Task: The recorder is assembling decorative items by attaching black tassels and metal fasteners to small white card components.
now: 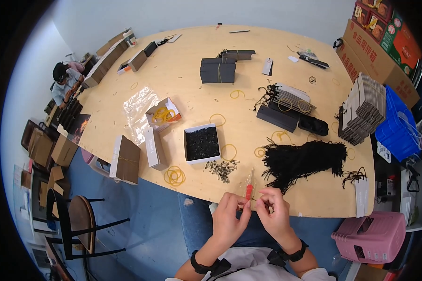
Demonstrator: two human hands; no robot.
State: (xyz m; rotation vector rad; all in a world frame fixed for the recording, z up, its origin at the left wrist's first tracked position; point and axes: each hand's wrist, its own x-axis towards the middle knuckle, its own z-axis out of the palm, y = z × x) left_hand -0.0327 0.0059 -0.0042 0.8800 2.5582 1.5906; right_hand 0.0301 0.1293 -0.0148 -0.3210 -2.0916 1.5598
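Note:
At the table's near edge my left hand (229, 216) and my right hand (273, 209) face each other, a short gap apart. Thumb and fingers of each are pinched together around something small and dark that I cannot make out. Just beyond the fingertips lies a red object (249, 191), seemingly in a clear plastic wrapper. Left of it spreads a small pile of safety pins (222, 170). A white box (202, 144) full of small black pieces stands behind the pins. A heap of black cords (307, 161) lies to the right of my hands.
Yellow rubber bands (174, 176) lie on the table (173, 70), with more in an open box (163, 112). Bundled tags (125, 159) stand at the left edge, grey stacks (363, 108) at the right. A chair (82, 218) and pink stool (373, 238) flank me. Another person (66, 84) works far left.

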